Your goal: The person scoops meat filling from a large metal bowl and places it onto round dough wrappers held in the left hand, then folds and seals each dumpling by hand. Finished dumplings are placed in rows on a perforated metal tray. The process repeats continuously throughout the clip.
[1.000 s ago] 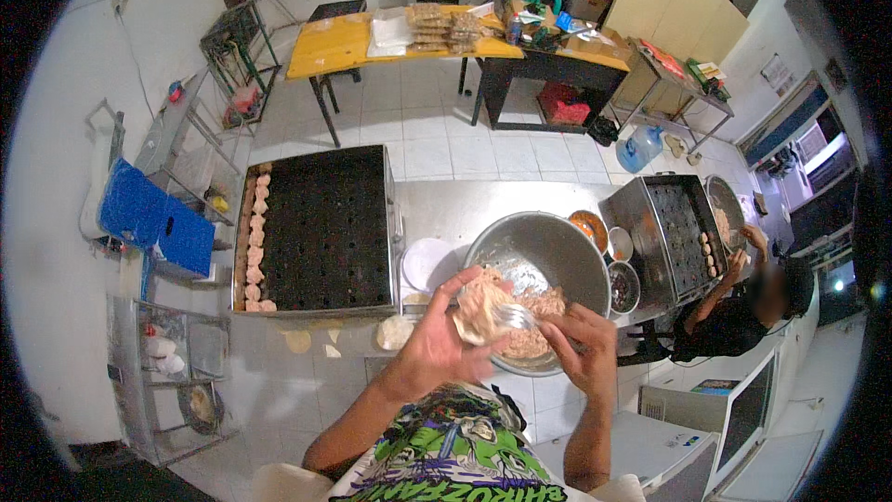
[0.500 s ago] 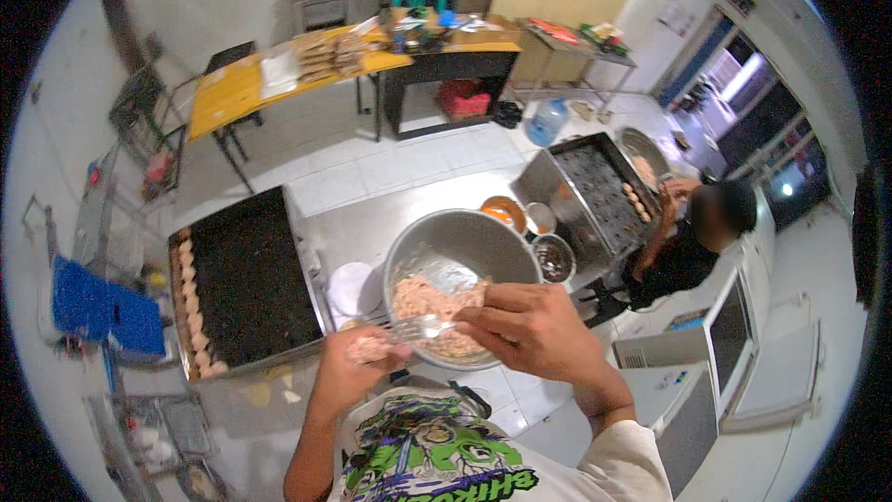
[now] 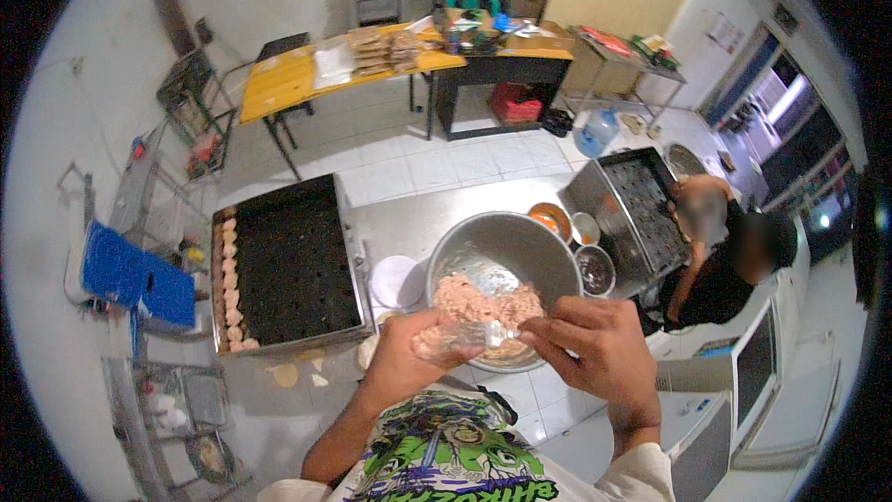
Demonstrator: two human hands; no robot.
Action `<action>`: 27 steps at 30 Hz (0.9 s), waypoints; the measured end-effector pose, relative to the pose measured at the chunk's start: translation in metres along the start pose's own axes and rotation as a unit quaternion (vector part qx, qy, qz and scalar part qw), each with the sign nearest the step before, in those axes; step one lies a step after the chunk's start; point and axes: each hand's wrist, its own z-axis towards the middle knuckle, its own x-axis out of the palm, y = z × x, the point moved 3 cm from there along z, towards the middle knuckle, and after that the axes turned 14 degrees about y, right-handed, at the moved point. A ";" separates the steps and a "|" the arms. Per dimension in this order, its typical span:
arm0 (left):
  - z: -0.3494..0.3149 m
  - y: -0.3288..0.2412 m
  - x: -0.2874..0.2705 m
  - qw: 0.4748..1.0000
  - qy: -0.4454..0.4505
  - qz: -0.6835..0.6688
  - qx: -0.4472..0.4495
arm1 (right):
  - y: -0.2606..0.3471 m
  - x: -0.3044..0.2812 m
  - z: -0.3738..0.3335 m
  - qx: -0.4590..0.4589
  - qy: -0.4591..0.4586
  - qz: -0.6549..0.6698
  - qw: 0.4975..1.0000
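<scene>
Over the near rim of a large metal bowl (image 3: 437, 256), both my hands are held close together. Pinkish minced filling (image 3: 469, 297) lies inside the bowl. My left hand (image 3: 409, 353) is closed round a clear, shiny plastic-like piece (image 3: 460, 336) with pale pink stuff in or behind it. The fingers of my right hand (image 3: 599, 346) pinch at its right end; what exactly lies between them is too small to tell. A stack of round white wrappers (image 3: 397, 281) sits left of the bowl. Along the left edge of a dark tray (image 3: 293, 260) runs a row of pale dumplings (image 3: 230, 279).
Behind the bowl's right side stand small bowls, one with orange contents (image 3: 550, 219), one dark (image 3: 596, 270). A second dark tray (image 3: 641, 191) is at the right, where a co-worker (image 3: 720, 270) leans in. Yellow-topped tables (image 3: 279, 88) stand farther back.
The whole scene has shifted right in the view. My left hand has turned, and its pink lump shows less. The co-worker's arms have moved across the second tray's right side.
</scene>
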 end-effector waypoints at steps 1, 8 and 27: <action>0.003 0.000 0.003 0.999 -0.014 -0.002 0.039 | -0.004 0.009 0.000 0.001 0.022 0.010 1.000; 0.010 -0.003 0.000 0.990 0.066 -0.029 0.122 | -0.008 0.010 0.003 -0.035 0.060 0.013 0.998; 0.008 0.016 -0.006 0.989 -0.022 -0.078 0.122 | 0.001 0.002 0.008 0.042 0.010 0.033 0.999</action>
